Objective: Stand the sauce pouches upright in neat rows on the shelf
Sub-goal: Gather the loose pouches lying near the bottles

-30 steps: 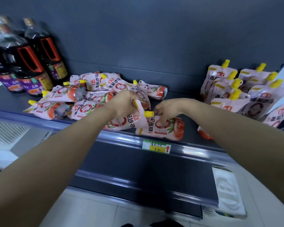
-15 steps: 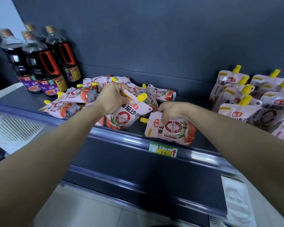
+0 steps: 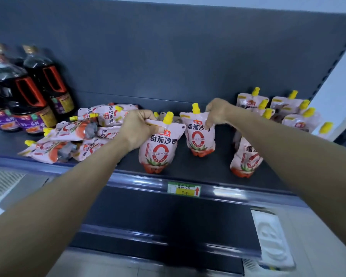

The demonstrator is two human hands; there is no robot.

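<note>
Pinched at their top seams, one pouch (image 3: pixel 158 145) is held upright by the left hand (image 3: pixel 137 126) and another (image 3: pixel 200 134) by the right hand (image 3: pixel 218 111), where half a second ago both lay flat. Both pink, yellow-capped pouches are now stood mid-shelf (image 3: pixel 188 166) behind its front edge, so two more are nearly placed while a toppled heap (image 3: pixel 72 140) remains toward the left end.

left hand (image 3: pixel 138 126) pinched closed, right hand (image 3: pixel 218 111) likewise (arms outstretched)
</note>
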